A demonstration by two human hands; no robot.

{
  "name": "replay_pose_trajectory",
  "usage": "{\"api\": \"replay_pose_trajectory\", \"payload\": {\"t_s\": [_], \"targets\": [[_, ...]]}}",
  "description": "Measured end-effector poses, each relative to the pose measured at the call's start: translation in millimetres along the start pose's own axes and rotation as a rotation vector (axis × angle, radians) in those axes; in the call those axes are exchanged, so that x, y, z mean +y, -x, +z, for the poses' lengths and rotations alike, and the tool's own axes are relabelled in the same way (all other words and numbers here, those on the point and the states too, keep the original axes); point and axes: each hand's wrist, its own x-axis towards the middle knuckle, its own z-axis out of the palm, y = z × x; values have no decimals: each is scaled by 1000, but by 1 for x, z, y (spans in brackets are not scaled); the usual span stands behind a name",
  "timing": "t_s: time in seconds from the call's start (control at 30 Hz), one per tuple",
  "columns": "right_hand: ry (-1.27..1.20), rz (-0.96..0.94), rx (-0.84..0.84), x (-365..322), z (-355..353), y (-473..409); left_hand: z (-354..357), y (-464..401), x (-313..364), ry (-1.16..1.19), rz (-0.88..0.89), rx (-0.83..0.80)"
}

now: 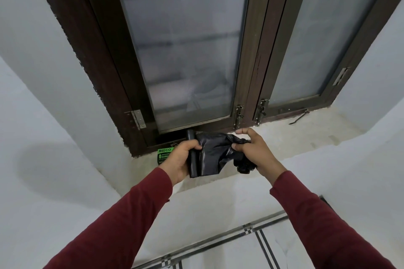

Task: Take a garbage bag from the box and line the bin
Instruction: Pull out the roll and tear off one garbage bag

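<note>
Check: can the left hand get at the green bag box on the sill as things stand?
Probably not without letting go: the left hand is closed on the black bag roll, though the green box lies right behind it on the sill, nothing between.

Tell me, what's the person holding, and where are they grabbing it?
A roll of black garbage bags. The left hand grips the rolled part; the right hand pinches the bunched loose end of the unrolled bag.

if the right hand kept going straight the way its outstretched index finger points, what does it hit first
The right hand, gripping the pulled-out black garbage bag, points its index finger toward the window. Likely first contact: the bottom rail of the dark window frame, near the slide bolt. Depth is hard to judge from this view.
</note>
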Motion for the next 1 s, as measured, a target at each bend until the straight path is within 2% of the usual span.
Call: {"api": "replay_pose_trajectory", "payload": {"t_s": [0.2,0.4,0.57,0.77,0.9,1.0], "targets": [[91,-140,-66,-1,-2,4,-2,3,0,93,-17,22],[131,-45,69,-6,2,8,-4,7,0,124,9,-27],[284,-110,168,-1,8,9,-3,5,-3,84,20,-79],[354,-180,89,1,8,5,-3,9,-3,-35,-11,-94],[260,-133,-12,-2,11,5,-3,5,-6,-113,45,-35],[139,-144,-155,-4,13,10,0,2,-7,-118,82,26]]}}
